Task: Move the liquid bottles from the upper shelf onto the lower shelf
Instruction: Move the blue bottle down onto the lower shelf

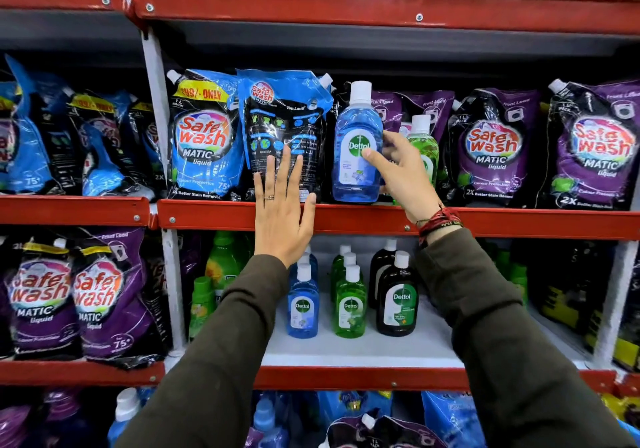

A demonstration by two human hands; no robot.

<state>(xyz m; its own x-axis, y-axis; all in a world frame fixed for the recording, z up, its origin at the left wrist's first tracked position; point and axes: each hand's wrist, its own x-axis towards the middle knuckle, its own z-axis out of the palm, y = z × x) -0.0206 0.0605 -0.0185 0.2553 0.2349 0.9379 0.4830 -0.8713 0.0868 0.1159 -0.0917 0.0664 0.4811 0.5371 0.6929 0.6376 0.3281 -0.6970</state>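
A blue Dettol bottle (356,156) with a white cap stands at the front of the upper shelf (346,217). My right hand (398,173) wraps its right side, thumb on the label and fingers behind. A green Dettol bottle (424,146) stands just behind that hand, partly hidden. My left hand (282,205) is flat and spread against a blue Safewash pouch (282,125), holding nothing. On the white lower shelf (363,350) stand rows of blue bottles (303,305), green bottles (350,303) and dark bottles (398,300).
Blue Safewash pouches (202,142) fill the upper shelf's left side and purple ones (491,149) its right. Green bottles (221,267) and purple pouches (69,295) flank the lower shelf. A white upright post (156,101) divides the bays. More bottles and pouches sit below.
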